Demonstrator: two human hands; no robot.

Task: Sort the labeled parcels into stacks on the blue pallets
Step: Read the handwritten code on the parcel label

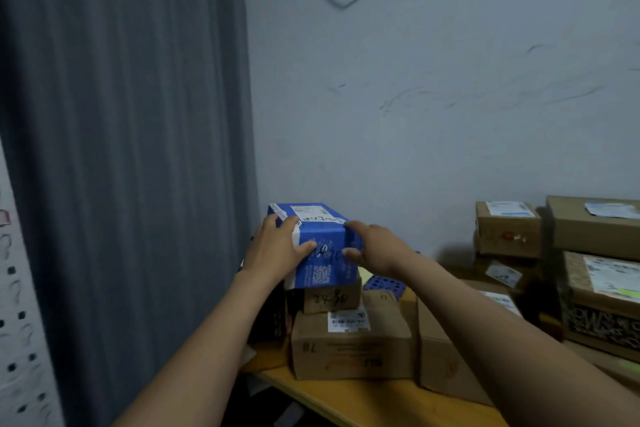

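A blue parcel (320, 246) with a white label on top sits at the top of a stack in the corner. Under it are a small brown box (332, 298) with handwriting and a larger brown box (349, 347) with a barcode label. My left hand (277, 250) grips the blue parcel's left near corner, fingers over the top and thumb on the front face. My right hand (372, 246) holds its right side, fingers along the top edge and thumb on the front. A bit of blue pallet (384, 284) shows behind the stack.
More brown labelled parcels are stacked at the right (507, 232) (606, 288); another box (446, 354) stands next to the stack. They rest on a wooden surface (363, 402). A grey curtain (131, 149) hangs at the left and a pale wall (433, 97) is behind.
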